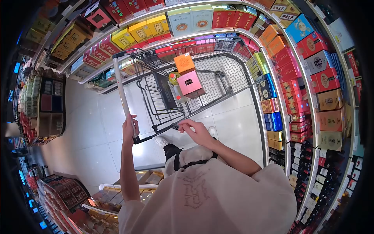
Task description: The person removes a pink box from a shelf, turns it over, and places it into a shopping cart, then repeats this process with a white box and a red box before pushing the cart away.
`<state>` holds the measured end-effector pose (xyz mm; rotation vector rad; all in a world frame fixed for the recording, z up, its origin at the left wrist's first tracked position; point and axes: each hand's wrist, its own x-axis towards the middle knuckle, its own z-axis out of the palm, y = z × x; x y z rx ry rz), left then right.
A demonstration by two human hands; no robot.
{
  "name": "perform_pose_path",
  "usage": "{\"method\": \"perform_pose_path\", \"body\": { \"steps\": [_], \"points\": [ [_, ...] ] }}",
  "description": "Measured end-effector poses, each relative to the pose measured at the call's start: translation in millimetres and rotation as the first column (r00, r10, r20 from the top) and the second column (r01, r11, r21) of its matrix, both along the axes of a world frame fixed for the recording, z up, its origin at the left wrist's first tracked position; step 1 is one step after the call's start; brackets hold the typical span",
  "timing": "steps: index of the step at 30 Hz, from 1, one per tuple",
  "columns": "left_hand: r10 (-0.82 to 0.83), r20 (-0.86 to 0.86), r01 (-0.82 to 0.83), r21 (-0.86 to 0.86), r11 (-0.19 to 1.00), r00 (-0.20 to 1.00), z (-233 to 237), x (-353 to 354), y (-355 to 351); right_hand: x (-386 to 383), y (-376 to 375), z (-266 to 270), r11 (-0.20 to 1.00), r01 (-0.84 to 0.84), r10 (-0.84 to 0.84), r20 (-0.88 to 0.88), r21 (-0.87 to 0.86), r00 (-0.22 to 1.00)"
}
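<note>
Left hand (129,128) is wrapped shut around the white handle (121,89) of the cart (233,74), right hand (198,132) curled lightly on its near rim, with the cart stood on the tiled floor (97,128) in the aisle's bend. Since the handle's gripped at just one end, the cart could probably be swung wide and knocked into the shelves (307,74) just beside it. The orange box (184,62) and pink box (190,84) sat loose inside could be toppled too.

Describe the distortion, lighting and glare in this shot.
Head view: strong fisheye, so the shelves bow around the shopping cart and the corners go black; bright, even light, with a soft sheen on the floor tiles; the left hand on the handle is sharp, the edges smeared.
</note>
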<state>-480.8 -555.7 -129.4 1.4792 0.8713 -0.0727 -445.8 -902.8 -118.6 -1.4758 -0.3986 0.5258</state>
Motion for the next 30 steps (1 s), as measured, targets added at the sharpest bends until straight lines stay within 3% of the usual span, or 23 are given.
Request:
{"method": "perform_pose_path", "body": {
  "steps": [4, 6, 8, 10, 11, 12, 13, 15, 17, 22, 24, 26, 28, 29, 30],
  "points": [
    [-0.078, 0.157, 0.093, -0.091, 0.991, 0.985, -11, -4, 11, -9, 112, 15, 0.998, -0.034, 0.031, 0.069, 0.048, 0.997],
    [-0.084, 0.235, 0.125, -0.163, 0.979, 0.968, -17, -7, 17, -13, 168, 33, 0.993, 0.063, -0.035, 0.251, -0.104, 0.967],
    [-0.09, 0.236, 0.137, -0.191, 0.972, 0.968, -18, -6, 23, -18, 213, 6, 0.97, 0.181, -0.097, 0.421, -0.164, 0.902],
    [-0.188, 0.281, 0.273, -0.303, 0.913, 0.941, -18, -10, 36, -27, 248, 7, 0.969, 0.159, -0.142, 0.096, -0.19, 0.985],
    [-0.236, 0.215, 0.302, -0.364, 0.881, 0.948, -18, -12, 44, -28, 257, 12, 0.94, 0.109, -0.089, 0.075, -0.324, 0.993],
    [-0.216, 0.157, 0.265, -0.486, 0.832, 0.964, -13, -13, 48, -32, 267, -3, 0.932, 0.168, -0.093, 0.237, -0.321, 0.967],
    [-0.285, 0.167, 0.33, -0.532, 0.779, 0.944, -17, -12, 58, -36, 276, -8, 0.916, 0.233, -0.133, 0.302, -0.326, 0.944],
    [-0.341, 0.179, 0.379, -0.577, 0.724, 0.923, -19, -9, 77, -41, 288, -10, 0.885, 0.297, -0.176, 0.333, -0.358, 0.926],
    [-0.481, 0.181, 0.501, -0.499, 0.707, 0.858, -11, -5, 90, -41, 294, 3, 0.869, 0.276, -0.182, 0.253, -0.41, 0.95],
    [-0.523, 0.211, 0.56, -0.414, 0.717, 0.826, -38, 1, 104, -37, 302, 6, 0.859, 0.209, -0.144, 0.171, -0.468, 0.975],
    [-0.612, 0.276, 0.664, -0.168, 0.728, 0.741, -54, 3, 113, -38, 308, 4, 0.854, 0.181, -0.135, 0.128, -0.488, 0.982],
    [-0.582, 0.327, 0.653, -0.174, 0.737, 0.745, -49, 5, 127, -37, 313, -8, 0.854, 0.277, -0.199, 0.215, -0.441, 0.956],
    [-0.458, 0.29, 0.513, -0.155, 0.844, 0.841, -35, 16, 143, -35, 320, 3, 0.84, 0.29, -0.176, 0.275, -0.458, 0.945],
    [-0.531, 0.253, 0.548, 0.003, 0.836, 0.809, -27, 22, 156, -34, 323, 6, 0.83, 0.237, -0.171, 0.173, -0.506, 0.97],
    [-0.538, 0.255, 0.554, 0.009, 0.832, 0.804, -18, 28, 166, -33, 326, 7, 0.819, 0.18, -0.169, 0.069, -0.545, 0.983]
  ]
}}
